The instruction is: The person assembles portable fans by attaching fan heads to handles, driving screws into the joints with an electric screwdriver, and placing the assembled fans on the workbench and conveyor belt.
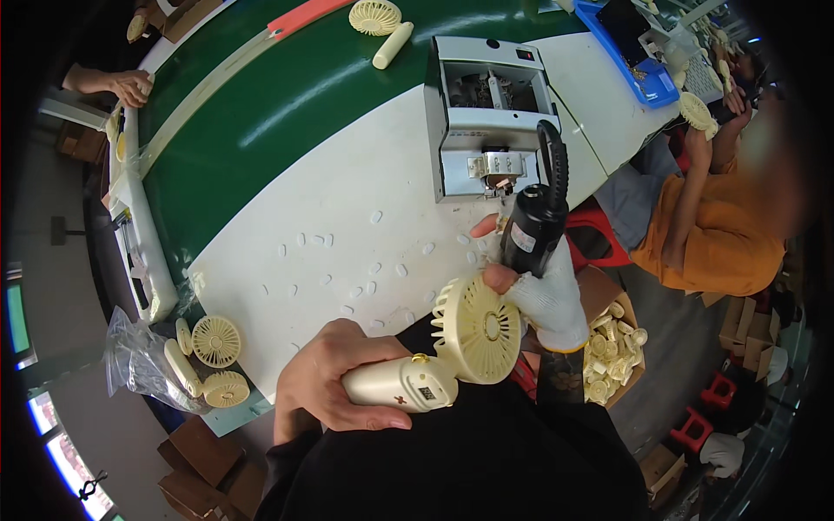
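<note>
My left hand (326, 373) is closed round the handle of a cream handheld fan (404, 382), which lies on its side in front of my chest. The fan's round slatted head (488, 328) points up and to the right. My right hand (547, 306), in a white glove with bare fingertips, grips a black electric screwdriver (532, 227) with a coiled cord. Its thumb is beside the rim of the fan head; the screwdriver's tip is hidden. Just beyond the screwdriver stands a grey metal screw feeder (443, 122) with an open top tray.
Several small pale oval pieces (372, 287) are scattered over the white table (287, 217). Fan parts (215, 341) sit at left by a plastic bag (143, 365). A green belt (287, 95) runs behind. A box of cream parts (612, 356) stands right, near a person in orange (708, 234).
</note>
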Action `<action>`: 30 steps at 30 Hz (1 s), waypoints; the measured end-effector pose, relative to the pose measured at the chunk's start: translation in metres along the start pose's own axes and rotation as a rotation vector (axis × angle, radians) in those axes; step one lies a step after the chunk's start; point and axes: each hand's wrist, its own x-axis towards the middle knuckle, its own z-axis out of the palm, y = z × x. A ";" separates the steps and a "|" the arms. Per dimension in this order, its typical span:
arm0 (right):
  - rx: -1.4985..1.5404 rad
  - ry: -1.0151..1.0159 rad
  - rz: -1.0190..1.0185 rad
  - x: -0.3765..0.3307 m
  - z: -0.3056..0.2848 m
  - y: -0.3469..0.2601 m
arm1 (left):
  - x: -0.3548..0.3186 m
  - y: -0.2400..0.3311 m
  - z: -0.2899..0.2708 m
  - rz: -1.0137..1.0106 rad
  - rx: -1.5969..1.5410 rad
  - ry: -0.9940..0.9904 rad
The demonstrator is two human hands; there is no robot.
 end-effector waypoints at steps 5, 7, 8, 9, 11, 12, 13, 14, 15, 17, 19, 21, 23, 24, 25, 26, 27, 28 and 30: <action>0.140 0.014 0.095 -0.011 -0.003 0.002 | 0.023 -0.020 0.049 -0.052 -0.938 0.147; 0.261 0.093 0.116 -0.015 -0.010 0.010 | 0.028 -0.025 0.042 -0.259 -1.152 -0.082; 0.335 0.166 0.135 -0.014 -0.009 0.012 | 0.034 -0.024 0.037 -0.312 -1.040 -0.215; 0.420 0.245 0.166 -0.015 -0.007 0.016 | 0.038 -0.022 0.032 -0.378 -0.930 -0.343; 0.333 0.172 0.284 -0.009 -0.008 0.006 | 0.045 -0.031 0.045 -0.272 -0.668 -0.582; 0.450 0.146 0.268 -0.006 0.003 0.001 | 0.048 -0.032 0.056 -0.168 -0.622 -0.561; 0.410 0.115 0.305 -0.002 0.009 -0.004 | 0.047 -0.030 0.067 -0.061 -0.579 -0.537; 0.386 0.137 0.296 0.005 0.009 -0.006 | 0.047 -0.027 0.067 -0.076 -0.596 -0.539; 0.359 0.170 0.289 0.010 0.006 -0.008 | 0.052 -0.016 0.063 -0.140 -0.837 -0.472; 0.389 0.187 0.015 0.018 -0.005 -0.005 | 0.050 -0.020 0.058 -0.224 -1.310 -0.412; 0.435 0.195 -0.200 0.029 -0.022 -0.013 | 0.057 -0.025 0.052 -0.068 -1.529 -0.150; 0.309 0.181 -0.411 0.033 -0.035 -0.029 | 0.065 -0.038 0.050 -0.221 -1.545 0.024; 0.077 0.213 -0.624 0.038 -0.035 -0.036 | 0.077 -0.059 0.058 -0.415 -1.671 0.252; 0.079 0.201 -0.603 0.039 -0.040 -0.042 | 0.081 -0.063 0.062 -0.408 -1.631 0.275; 0.110 -0.017 -0.561 0.039 -0.047 -0.052 | 0.084 -0.067 0.065 -0.400 -1.589 0.295; 0.143 -0.232 -0.516 0.040 -0.049 -0.060 | 0.085 -0.068 0.067 -0.395 -1.601 0.313; 0.149 -0.242 -0.500 0.040 -0.043 -0.066 | 0.085 -0.069 0.068 -0.413 -1.575 0.303; 0.099 -0.281 -0.460 0.038 -0.036 -0.072 | 0.085 -0.070 0.069 -0.434 -1.550 0.284; 0.018 -0.323 -0.421 0.040 -0.033 -0.072 | 0.084 -0.074 0.071 -0.362 -1.570 0.288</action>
